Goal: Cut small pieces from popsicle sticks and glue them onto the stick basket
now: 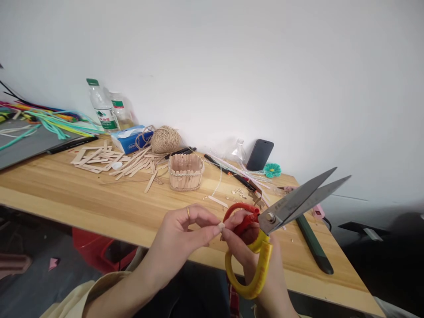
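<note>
A tiny pale piece, which looks like a rounded end of a craft stick, is pinched between the thumb and forefinger of my left hand. Scissors with one red and one yellow handle hang on my right hand, blades parted and pointing up to the right. The right fingertips meet the left ones at the tiny piece. Beyond my hands stands a small basket made of wooden sticks, with a beaded trim around it. Small wooden offcuts lie scattered to its right.
Loose craft sticks, a twine ball and a blue tissue pack lie at the left. A bottle stands behind. Toward the right are a phone, a teal flower and a dark green tool near the table edge.
</note>
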The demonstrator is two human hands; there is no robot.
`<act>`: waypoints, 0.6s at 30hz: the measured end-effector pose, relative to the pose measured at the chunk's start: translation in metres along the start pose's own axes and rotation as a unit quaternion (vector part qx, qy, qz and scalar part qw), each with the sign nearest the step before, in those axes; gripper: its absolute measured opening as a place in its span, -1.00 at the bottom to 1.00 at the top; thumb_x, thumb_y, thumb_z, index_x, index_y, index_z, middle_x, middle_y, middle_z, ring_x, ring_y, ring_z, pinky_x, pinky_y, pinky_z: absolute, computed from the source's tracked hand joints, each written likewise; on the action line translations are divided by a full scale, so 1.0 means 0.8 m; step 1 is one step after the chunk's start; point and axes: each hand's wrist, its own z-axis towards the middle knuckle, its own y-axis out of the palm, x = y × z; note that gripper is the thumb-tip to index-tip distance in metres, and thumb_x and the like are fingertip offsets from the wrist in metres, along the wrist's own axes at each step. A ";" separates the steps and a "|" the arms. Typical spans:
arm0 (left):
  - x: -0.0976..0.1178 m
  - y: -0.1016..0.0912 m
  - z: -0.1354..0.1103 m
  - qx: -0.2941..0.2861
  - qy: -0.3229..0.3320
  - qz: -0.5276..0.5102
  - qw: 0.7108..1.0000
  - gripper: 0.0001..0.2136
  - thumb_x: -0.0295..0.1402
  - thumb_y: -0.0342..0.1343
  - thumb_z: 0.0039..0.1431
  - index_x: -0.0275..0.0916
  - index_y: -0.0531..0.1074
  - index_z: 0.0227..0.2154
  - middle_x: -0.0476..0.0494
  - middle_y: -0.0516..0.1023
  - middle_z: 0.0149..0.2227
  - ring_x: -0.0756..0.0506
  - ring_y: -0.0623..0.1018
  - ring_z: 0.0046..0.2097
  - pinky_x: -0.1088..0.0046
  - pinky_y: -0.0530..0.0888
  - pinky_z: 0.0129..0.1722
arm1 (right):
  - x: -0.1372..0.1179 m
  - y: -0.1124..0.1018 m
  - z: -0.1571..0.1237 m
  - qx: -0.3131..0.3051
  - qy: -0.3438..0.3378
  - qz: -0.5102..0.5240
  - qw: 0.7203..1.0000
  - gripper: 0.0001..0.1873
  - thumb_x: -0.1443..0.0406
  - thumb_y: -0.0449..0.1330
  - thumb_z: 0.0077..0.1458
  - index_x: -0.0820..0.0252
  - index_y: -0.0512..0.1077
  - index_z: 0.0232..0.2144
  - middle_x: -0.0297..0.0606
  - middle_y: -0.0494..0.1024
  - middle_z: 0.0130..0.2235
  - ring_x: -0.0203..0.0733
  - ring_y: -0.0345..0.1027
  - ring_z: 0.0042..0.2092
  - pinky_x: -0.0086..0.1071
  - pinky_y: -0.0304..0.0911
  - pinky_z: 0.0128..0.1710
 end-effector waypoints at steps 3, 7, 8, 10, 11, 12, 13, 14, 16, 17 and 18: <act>-0.001 0.003 -0.001 0.018 0.017 -0.001 1.000 -0.95 -0.46 0.27 -0.16 -0.29 0.53 -0.62 -0.02 0.51 -0.54 0.04 0.41 -0.50 0.59 0.36 -0.51 | -0.006 0.003 0.001 0.002 0.009 0.007 1.000 -0.81 0.29 0.29 -0.19 0.15 0.30 -0.55 -0.40 0.34 -0.54 -0.28 0.22 -0.48 -0.43 0.18 -0.50; 0.003 0.000 -0.001 0.048 0.000 -0.002 0.999 -0.96 -0.44 0.29 -0.19 -0.27 0.55 -0.62 -0.01 0.53 -0.55 0.05 0.40 -0.50 0.60 0.35 -0.49 | 0.003 -0.005 -0.005 -0.060 0.019 -0.012 0.998 -0.73 0.16 0.31 -0.16 0.15 0.30 -0.55 -0.42 0.24 -0.58 -0.32 0.09 -0.54 -0.45 0.08 -0.58; 0.004 -0.001 -0.001 0.055 -0.010 -0.009 0.998 -0.96 -0.44 0.29 -0.19 -0.27 0.55 -0.62 -0.01 0.53 -0.55 0.05 0.40 -0.50 0.59 0.36 -0.49 | 0.008 -0.009 -0.008 -0.087 0.025 -0.009 0.996 -0.69 0.09 0.30 -0.16 0.15 0.32 -0.53 -0.43 0.21 -0.58 -0.32 0.05 -0.55 -0.45 0.05 -0.59; 0.007 -0.002 -0.002 0.065 -0.025 -0.025 0.997 -0.96 -0.43 0.29 -0.19 -0.27 0.55 -0.61 0.00 0.54 -0.56 0.05 0.41 -0.51 0.59 0.37 -0.49 | 0.022 -0.015 -0.016 -0.134 0.046 0.004 0.990 -0.59 -0.05 0.28 -0.16 0.13 0.38 -0.41 -0.42 0.18 -0.54 -0.30 0.06 -0.52 -0.43 0.07 -0.57; 0.008 -0.002 -0.003 0.069 -0.027 -0.030 0.997 -0.96 -0.43 0.29 -0.19 -0.27 0.54 -0.61 0.00 0.53 -0.57 0.05 0.41 -0.51 0.59 0.37 -0.49 | 0.028 -0.017 -0.020 -0.154 0.055 0.006 0.986 -0.54 -0.10 0.26 -0.16 0.12 0.39 -0.38 -0.41 0.18 -0.53 -0.28 0.08 -0.50 -0.42 0.10 -0.54; 0.009 -0.002 -0.003 0.072 -0.025 -0.033 0.997 -0.96 -0.43 0.29 -0.19 -0.27 0.54 -0.61 0.00 0.54 -0.57 0.05 0.41 -0.51 0.59 0.37 -0.49 | 0.034 -0.019 -0.024 -0.171 0.060 0.004 0.984 -0.50 -0.14 0.24 -0.17 0.11 0.39 -0.37 -0.41 0.18 -0.52 -0.26 0.10 -0.48 -0.41 0.12 -0.50; 0.009 -0.002 -0.003 0.074 -0.019 -0.033 0.997 -0.96 -0.43 0.29 -0.19 -0.27 0.55 -0.61 0.01 0.54 -0.57 0.05 0.41 -0.51 0.60 0.37 -0.49 | 0.038 -0.020 -0.027 -0.185 0.062 -0.001 0.981 -0.48 -0.16 0.23 -0.18 0.11 0.39 -0.36 -0.40 0.18 -0.52 -0.24 0.13 -0.46 -0.40 0.14 -0.47; 0.008 -0.001 -0.003 0.075 -0.013 -0.031 0.997 -0.96 -0.43 0.29 -0.19 -0.27 0.55 -0.61 0.01 0.54 -0.56 0.05 0.41 -0.50 0.60 0.37 -0.49 | 0.041 -0.021 -0.029 -0.196 0.061 -0.007 0.979 -0.47 -0.18 0.21 -0.18 0.11 0.38 -0.36 -0.40 0.18 -0.51 -0.22 0.15 -0.44 -0.39 0.16 -0.44; 0.007 0.000 -0.002 0.077 -0.005 -0.024 0.997 -0.96 -0.43 0.28 -0.19 -0.27 0.55 -0.60 0.00 0.54 -0.55 0.04 0.41 -0.48 0.60 0.38 -0.48 | 0.043 -0.022 -0.032 -0.213 0.057 -0.018 0.975 -0.45 -0.20 0.19 -0.18 0.11 0.37 -0.36 -0.39 0.18 -0.50 -0.20 0.17 -0.39 -0.38 0.18 -0.40; 0.006 0.000 -0.001 0.079 -0.004 -0.020 0.997 -0.96 -0.42 0.28 -0.19 -0.27 0.55 -0.59 0.00 0.54 -0.55 0.04 0.42 -0.47 0.60 0.38 -0.48 | 0.043 -0.023 -0.032 -0.221 0.056 -0.022 0.974 -0.44 -0.21 0.18 -0.17 0.11 0.36 -0.35 -0.39 0.18 -0.50 -0.19 0.18 -0.38 -0.38 0.19 -0.38; 0.005 0.000 -0.001 0.082 -0.003 -0.017 0.996 -0.96 -0.42 0.28 -0.18 -0.27 0.55 -0.59 0.00 0.54 -0.55 0.04 0.42 -0.47 0.60 0.38 -0.47 | 0.043 -0.023 -0.032 -0.227 0.055 -0.025 0.972 -0.43 -0.21 0.17 -0.15 0.11 0.36 -0.34 -0.39 0.18 -0.49 -0.20 0.18 -0.37 -0.38 0.19 -0.36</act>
